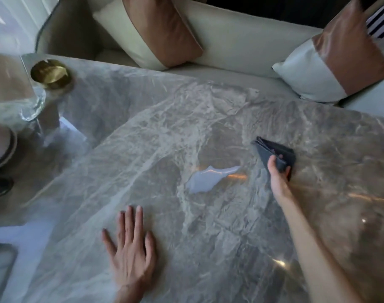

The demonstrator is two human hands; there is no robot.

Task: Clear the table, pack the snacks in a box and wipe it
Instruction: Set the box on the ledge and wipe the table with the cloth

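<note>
From my head view, my right hand (278,171) grips the folded dark cloth (274,154) pressed on the marble surface (164,132), far right of centre. My left hand (129,248) lies open and flat, near me. The unwiped stretch seems to run leftward, toward the brass dish (51,73)

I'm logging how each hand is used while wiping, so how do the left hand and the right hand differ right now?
The left hand lies flat and open on the marble table, fingers spread, holding nothing; the right hand is closed around a folded dark cloth. The left hand sits near the table's close edge; the right hand reaches farther out, toward the sofa side. Both are bare and over the same tabletop.
</note>
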